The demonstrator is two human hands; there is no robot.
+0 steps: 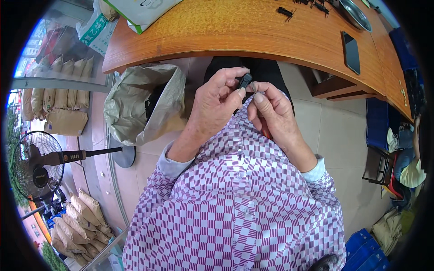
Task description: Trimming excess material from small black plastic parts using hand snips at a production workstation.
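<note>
My left hand (216, 100) pinches a small black plastic part (245, 81) between thumb and fingers, above my lap. Close beside it, my right hand (274, 107) has its thumb and forefinger pressed together on a thin, small metal-looking piece (254, 87), too small to name. The two hands almost meet at the black part. Something orange-red (266, 131) shows under the right hand's curled fingers; what it belongs to is hidden.
Ahead is a wooden table (217, 31) bearing black parts (285, 12), a metal bowl (355, 14), a phone (351, 53) and a bag (140, 11). An open sack (131, 106) with black things inside stands left, near a fan (40, 171). Another person (409, 165) sits far right.
</note>
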